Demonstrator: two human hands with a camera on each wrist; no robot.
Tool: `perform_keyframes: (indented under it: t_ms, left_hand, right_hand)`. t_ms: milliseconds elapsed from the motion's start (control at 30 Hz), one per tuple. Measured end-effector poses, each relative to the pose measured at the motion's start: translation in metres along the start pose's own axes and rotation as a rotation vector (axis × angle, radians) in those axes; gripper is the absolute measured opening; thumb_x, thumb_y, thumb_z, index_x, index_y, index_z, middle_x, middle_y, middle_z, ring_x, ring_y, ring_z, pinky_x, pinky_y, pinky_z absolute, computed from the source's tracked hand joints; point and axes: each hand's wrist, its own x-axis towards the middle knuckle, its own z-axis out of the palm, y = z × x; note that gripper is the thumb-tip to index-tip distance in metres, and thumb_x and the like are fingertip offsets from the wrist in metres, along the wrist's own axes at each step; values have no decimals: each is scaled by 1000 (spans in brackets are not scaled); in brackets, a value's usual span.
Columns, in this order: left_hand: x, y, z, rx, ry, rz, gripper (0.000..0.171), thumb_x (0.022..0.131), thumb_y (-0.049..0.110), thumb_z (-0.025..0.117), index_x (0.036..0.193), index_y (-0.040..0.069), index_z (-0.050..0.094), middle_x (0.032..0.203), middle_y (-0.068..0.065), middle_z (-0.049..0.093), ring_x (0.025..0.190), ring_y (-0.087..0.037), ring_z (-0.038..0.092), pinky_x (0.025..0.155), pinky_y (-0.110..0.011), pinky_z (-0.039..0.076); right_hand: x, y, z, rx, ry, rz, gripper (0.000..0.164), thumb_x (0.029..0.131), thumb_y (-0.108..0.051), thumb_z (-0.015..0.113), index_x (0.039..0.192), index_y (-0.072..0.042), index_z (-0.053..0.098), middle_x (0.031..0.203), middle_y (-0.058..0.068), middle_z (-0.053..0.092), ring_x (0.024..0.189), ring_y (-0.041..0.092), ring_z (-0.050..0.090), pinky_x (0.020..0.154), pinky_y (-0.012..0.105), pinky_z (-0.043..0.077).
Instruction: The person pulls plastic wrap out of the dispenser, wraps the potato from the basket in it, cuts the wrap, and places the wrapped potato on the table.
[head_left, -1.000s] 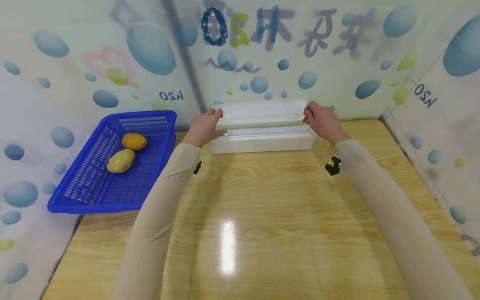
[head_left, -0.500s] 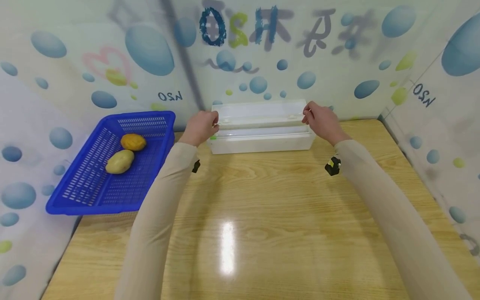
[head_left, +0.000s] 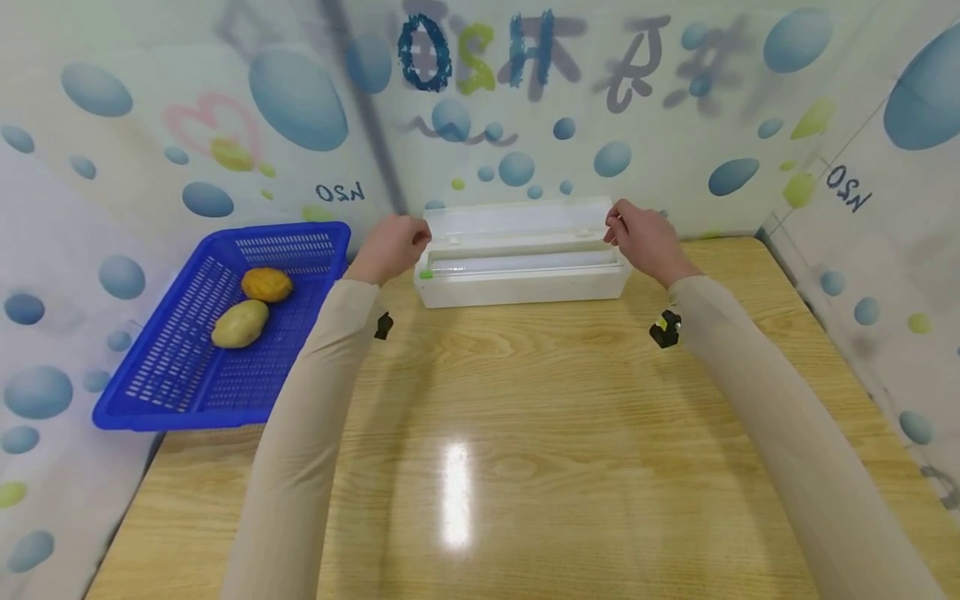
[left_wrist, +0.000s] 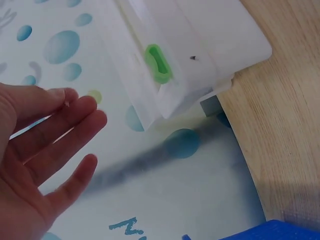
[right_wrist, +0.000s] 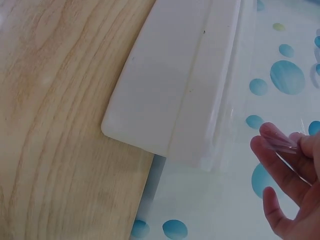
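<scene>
A white cling film dispenser (head_left: 521, 287) stands at the back of the table, lid (head_left: 517, 218) raised against the wall, pale film roll (head_left: 525, 263) inside. A green slider (left_wrist: 158, 65) sits at its left end. My right hand (head_left: 645, 237) is at the lid's right end; in the right wrist view, its thumb and finger pinch clear cling film (right_wrist: 280, 143). By the lid's left end is my left hand (head_left: 393, 246), thumb and index tips together in the left wrist view as in a pinch; film there is hard to see.
On the left, a blue plastic basket (head_left: 341, 267) holds an orange-yellow fruit (head_left: 267, 285) and a pale yellow oval fruit or vegetable (head_left: 240, 323). The wooden table (head_left: 540, 433) stretches in front of the dispenser. Patterned walls (head_left: 525, 125) border the back and sides.
My left hand has closed its spread fingers at the lid's left end, then shifted left and slightly up, uncovering the green slider. My right hand has barely moved.
</scene>
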Motion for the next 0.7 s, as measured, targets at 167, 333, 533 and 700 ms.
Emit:
perform_keyframes:
  t_ms: [167, 333, 533, 700]
  left_hand:
    - [4, 4, -1, 63, 99, -35, 19, 98, 7, 52, 102, -2, 69, 94, -16, 67, 80, -30, 59, 76, -43, 49]
    - [7, 8, -7, 97, 168, -81, 17, 98, 6, 50, 102, -1, 65, 96, -17, 66, 82, -32, 60, 75, -46, 50]
    - [10, 9, -17, 80, 219, -116, 17, 99, 7, 48, 105, 0, 62, 99, -17, 62, 85, -33, 58, 76, -46, 48]
    - [12, 9, -26, 75, 243, -121, 17, 100, 7, 47, 107, 0, 61, 102, -17, 62, 86, -33, 58, 76, -46, 49]
  right_hand:
    - [5, -2, -4, 1, 25, -3, 22, 105, -12, 37, 108, 4, 52, 94, 20, 67, 86, 37, 64, 74, 48, 48]
    - [10, -7, -11, 6, 43, 0, 23, 105, -13, 38, 110, 5, 52, 95, 21, 67, 87, 37, 64, 76, 49, 48]
    - [15, -13, -23, 21, 79, -11, 22, 105, -13, 38, 109, 5, 52, 94, 21, 67, 88, 36, 64, 77, 48, 49]
    - [19, -18, -34, 4, 94, -39, 24, 105, -16, 39, 108, 4, 51, 94, 20, 68, 85, 35, 64, 71, 45, 46]
